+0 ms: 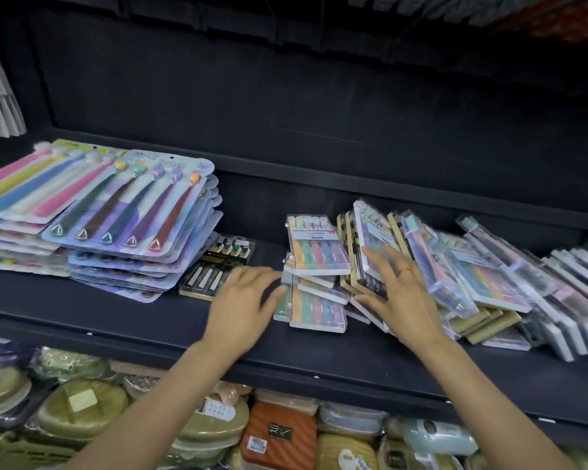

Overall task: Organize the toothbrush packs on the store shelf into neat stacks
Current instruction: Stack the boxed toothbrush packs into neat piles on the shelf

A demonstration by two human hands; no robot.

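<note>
- i see the small stack of pastel toothbrush packs (314,276) at mid-frame on the dark store shelf (116,320), its layers skewed so the top pack sits further back than the bottom one.
- my left hand (243,300) is spread, fingers straight, fingertips touching the left edge of that stack; it pinches nothing.
- my right hand (396,293) is spread too, with a gold ring (404,271) on one finger, palm laid against the leaning row of packs (455,266) just right of the stack; fingers flat, not curled round anything.
- right of centre that row slumps like fallen dominoes and runs out to the right edge of the frame, clear cases mixed with tan-backed ones.
- a single dark pack (218,266) lies flat just left of my left hand; at upper left are two tall piles of wide blister cards (129,212), already fairly even.
- handling, as i judge it: these packs look light, stiff and boxy, with glossy plastic faces that should slide over each other easily, so a stack will shear if pushed from one side only.
- i would take hold at the long side edges, one hand each side, and squeeze inward to square the layers, rather than press on the slick top face.
- risk: nudging the leaning row may tip more packs onto the stack.
</note>
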